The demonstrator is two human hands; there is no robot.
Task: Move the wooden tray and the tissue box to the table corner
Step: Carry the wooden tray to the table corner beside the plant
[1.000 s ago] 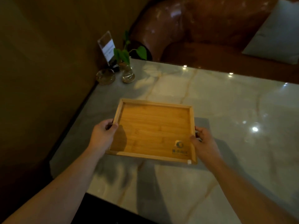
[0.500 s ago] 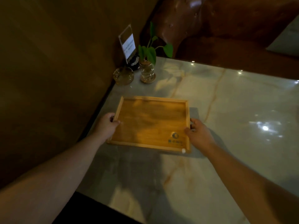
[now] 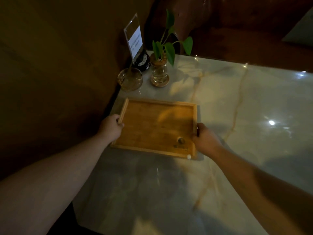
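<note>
An empty rectangular wooden tray (image 3: pixel 157 126) with a raised rim and a small logo near its front right corner lies flat on the marble table (image 3: pixel 237 107), close to the table's left edge. My left hand (image 3: pixel 111 127) grips the tray's left rim. My right hand (image 3: pixel 205 139) grips its right rim near the front corner. No tissue box is in view.
Just beyond the tray, in the far left corner, stand a glass ashtray (image 3: pixel 130 79), a small glass vase with a green plant (image 3: pixel 159 73) and an acrylic sign holder (image 3: pixel 135 40). A brown wall runs along the left; a leather sofa (image 3: pixel 237 22) is behind the table.
Both hands have carried the tray leftward and away from me, toward the far left corner. It now sits by the table's left edge, closer to the ashtray and vase.
</note>
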